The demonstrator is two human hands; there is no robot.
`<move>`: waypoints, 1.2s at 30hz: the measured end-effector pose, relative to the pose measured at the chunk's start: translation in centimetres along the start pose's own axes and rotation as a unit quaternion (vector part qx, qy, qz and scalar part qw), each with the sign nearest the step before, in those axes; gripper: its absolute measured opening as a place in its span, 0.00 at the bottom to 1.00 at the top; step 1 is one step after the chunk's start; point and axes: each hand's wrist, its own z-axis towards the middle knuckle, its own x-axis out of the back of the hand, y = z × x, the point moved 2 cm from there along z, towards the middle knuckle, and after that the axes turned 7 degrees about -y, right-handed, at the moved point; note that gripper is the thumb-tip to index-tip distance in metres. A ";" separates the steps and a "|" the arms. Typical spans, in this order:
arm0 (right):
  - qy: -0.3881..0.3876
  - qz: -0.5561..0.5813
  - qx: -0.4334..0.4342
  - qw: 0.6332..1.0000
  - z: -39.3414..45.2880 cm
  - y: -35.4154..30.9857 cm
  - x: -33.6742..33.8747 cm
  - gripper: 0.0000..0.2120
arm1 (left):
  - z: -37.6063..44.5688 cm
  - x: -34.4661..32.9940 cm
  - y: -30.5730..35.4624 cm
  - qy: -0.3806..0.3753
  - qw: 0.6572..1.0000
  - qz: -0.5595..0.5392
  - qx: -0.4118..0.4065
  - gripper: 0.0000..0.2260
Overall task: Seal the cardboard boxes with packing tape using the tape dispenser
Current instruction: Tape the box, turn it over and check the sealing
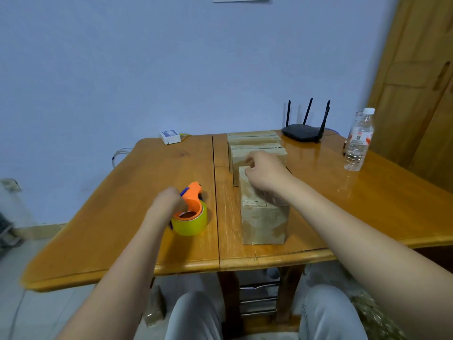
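Observation:
An orange tape dispenser (193,197) with a yellow tape roll (192,223) lies on the wooden table (122,204), left of centre. My left hand (169,201) grips the dispenser's handle. A cardboard box (263,222) stands near the table's front edge, right of the dispenser. My right hand (264,173) rests on its top far end, fingers curled over the edge. Behind it sit three more cardboard boxes (255,143) in a row toward the wall.
A black router (302,131) with antennas stands at the back. A clear water bottle (359,141) is at the right, a small white box (169,136) at the back left. A wooden door (416,82) lies right. My knees show under the table.

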 end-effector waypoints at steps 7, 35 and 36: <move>0.007 0.045 0.029 0.999 1.0 -0.5 -1.5 0.14 | 2.0 -2.0 -1.6 0.030 0.996 -0.084 -0.023 0.15; -0.096 0.144 0.119 0.978 -2.4 -2.0 2.1 0.18 | -5.8 4.0 -0.9 -0.289 0.866 -0.166 -0.373 0.16; -0.107 0.155 0.119 0.975 -2.5 -2.0 2.1 0.17 | -5.8 4.0 -0.9 -0.289 0.866 -0.165 -0.373 0.15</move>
